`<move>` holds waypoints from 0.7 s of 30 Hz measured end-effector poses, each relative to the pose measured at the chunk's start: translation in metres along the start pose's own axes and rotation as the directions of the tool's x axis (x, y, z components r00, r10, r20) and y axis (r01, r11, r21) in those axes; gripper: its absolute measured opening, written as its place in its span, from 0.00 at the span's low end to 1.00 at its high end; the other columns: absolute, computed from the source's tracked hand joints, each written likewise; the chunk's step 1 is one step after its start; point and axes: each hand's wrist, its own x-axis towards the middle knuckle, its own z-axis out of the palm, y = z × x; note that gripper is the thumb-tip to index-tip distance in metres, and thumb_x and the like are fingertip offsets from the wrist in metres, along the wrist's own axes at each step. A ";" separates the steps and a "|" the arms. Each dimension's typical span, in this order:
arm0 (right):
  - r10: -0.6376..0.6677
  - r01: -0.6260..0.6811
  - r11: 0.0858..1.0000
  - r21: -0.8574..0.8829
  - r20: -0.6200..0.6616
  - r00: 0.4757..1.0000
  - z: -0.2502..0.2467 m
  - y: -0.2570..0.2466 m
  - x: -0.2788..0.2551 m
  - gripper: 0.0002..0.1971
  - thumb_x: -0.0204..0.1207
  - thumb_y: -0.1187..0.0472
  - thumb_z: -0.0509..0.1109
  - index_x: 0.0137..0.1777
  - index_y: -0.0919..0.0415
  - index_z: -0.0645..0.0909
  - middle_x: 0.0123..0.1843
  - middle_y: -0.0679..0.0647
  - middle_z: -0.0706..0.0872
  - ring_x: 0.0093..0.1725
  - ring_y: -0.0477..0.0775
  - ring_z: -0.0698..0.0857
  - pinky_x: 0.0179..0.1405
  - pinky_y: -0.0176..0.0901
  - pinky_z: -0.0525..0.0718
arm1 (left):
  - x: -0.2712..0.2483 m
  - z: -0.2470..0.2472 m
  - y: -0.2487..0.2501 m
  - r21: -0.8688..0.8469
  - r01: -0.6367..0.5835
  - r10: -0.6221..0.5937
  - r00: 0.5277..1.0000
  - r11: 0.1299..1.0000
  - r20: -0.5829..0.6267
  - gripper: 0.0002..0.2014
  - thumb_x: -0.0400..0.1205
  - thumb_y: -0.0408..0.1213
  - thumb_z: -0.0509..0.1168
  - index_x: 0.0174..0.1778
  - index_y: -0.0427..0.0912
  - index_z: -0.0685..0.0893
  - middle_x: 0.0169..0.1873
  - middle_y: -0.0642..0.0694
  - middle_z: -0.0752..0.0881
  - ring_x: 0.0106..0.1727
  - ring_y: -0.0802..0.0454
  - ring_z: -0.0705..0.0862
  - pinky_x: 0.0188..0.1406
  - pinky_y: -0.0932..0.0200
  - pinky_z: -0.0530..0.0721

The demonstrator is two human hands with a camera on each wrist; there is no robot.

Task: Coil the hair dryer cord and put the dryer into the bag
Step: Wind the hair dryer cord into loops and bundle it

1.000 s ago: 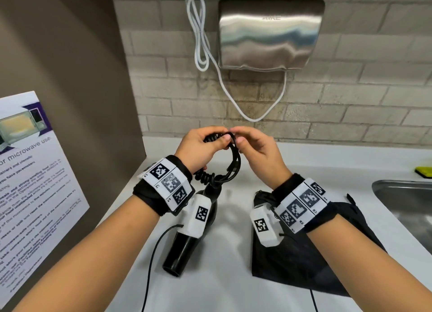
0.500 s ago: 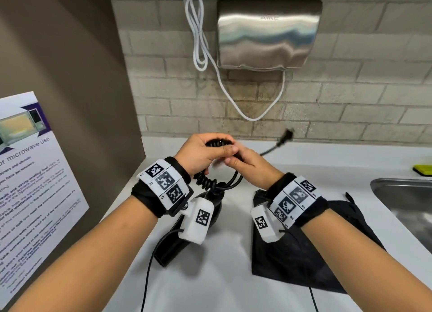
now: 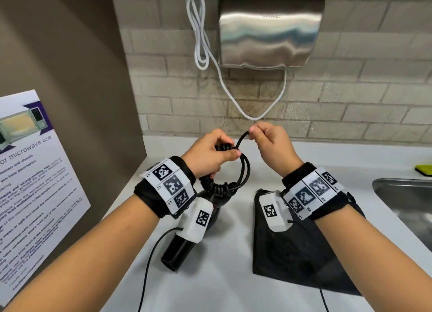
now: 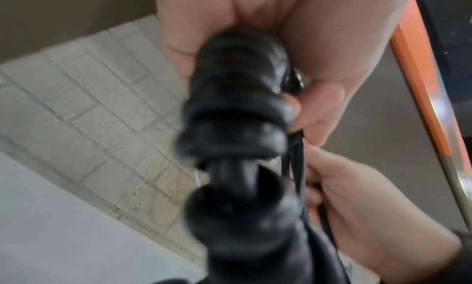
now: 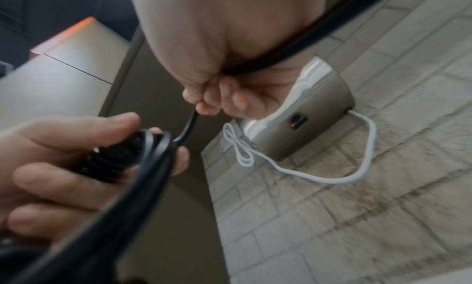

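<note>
Above the white counter: left hand grips the looped black hair dryer cord; right hand pinches its free end. Black hair dryer lies below, flat black fabric bag just beside it.

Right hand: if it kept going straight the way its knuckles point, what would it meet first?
Probably the brick wall behind the counter; the right hand, pinching the black cord, has nothing visible between. The white cable hangs just above; depth is unclear.
</note>
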 end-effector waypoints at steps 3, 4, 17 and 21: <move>-0.083 0.084 0.996 0.028 -0.027 0.996 0.002 -0.011 -0.004 0.11 0.80 0.63 0.62 0.35 0.60 0.76 0.20 0.41 0.74 0.25 0.35 0.74 0.28 0.25 0.69 | 0.001 0.002 0.000 0.104 -0.010 0.003 0.998 0.995 0.068 0.11 0.79 0.34 0.67 0.52 0.49 0.72 0.38 0.45 0.80 0.11 0.59 0.68 0.11 0.65 0.69; -0.113 0.114 0.993 0.036 -0.021 0.993 0.003 -0.013 -0.006 0.10 0.78 0.61 0.62 0.35 0.59 0.77 0.21 0.41 0.75 0.25 0.36 0.74 0.28 0.25 0.68 | 0.001 0.002 0.001 0.134 -0.007 -0.005 0.996 0.991 0.086 0.13 0.80 0.35 0.67 0.56 0.50 0.72 0.39 0.45 0.82 0.11 0.59 0.68 0.12 0.65 0.69; 0.230 -0.177 0.972 -0.155 0.463 0.856 -0.006 0.048 -0.028 0.13 0.78 0.69 0.63 0.36 0.53 0.70 0.33 0.56 0.74 0.30 0.53 0.73 0.27 0.34 0.75 | 0.008 -0.019 -0.001 0.068 0.025 -0.021 0.998 0.997 -0.060 0.08 0.85 0.40 0.58 0.41 0.48 0.78 0.42 0.53 0.84 0.09 0.61 0.64 0.10 0.69 0.66; 0.274 -0.273 0.960 -0.062 0.404 0.873 -0.006 0.047 -0.023 0.12 0.75 0.73 0.68 0.34 0.56 0.79 0.34 0.50 0.75 0.23 0.44 0.77 0.26 0.34 0.81 | 0.010 -0.024 -0.003 0.083 0.029 -0.021 0.995 0.996 -0.101 0.07 0.85 0.38 0.58 0.43 0.47 0.78 0.40 0.52 0.83 0.09 0.61 0.64 0.09 0.69 0.66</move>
